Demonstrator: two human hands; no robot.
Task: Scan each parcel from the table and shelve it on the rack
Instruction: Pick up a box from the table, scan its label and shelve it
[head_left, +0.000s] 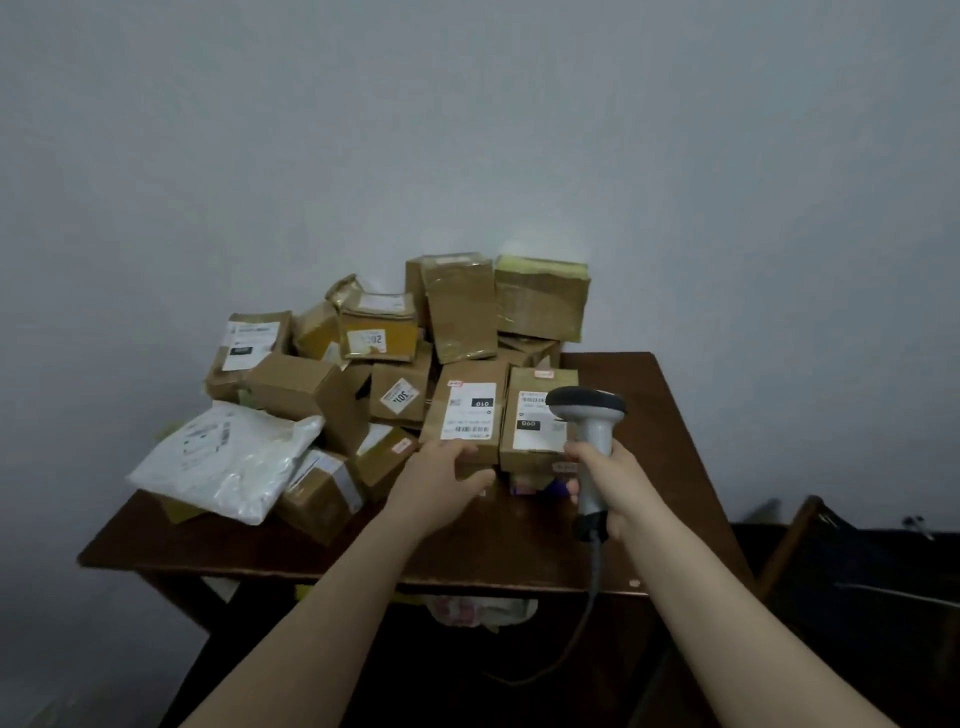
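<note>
While holding a corded barcode scanner (589, 415) upright in the right hand (615, 486), fingers (581, 451) clamped round its grey handle, grips the near edge of a cardboard parcel (467, 410) labelled 010 with the left hand (439, 478), thumb on top, fingers (480, 479) curled against its front. Lies at the front of a parcel heap (457, 306) on the dark wooden worktop (654, 415), touching another labelled box (535, 431) on its right.

Both bare forearms reach forward side by side, the left hand (441, 475) clasping the near edge of a parcel (470, 410) between fingers and thumb, the right hand (610, 483) wrapped round a scanner (593, 431) handle.
</note>
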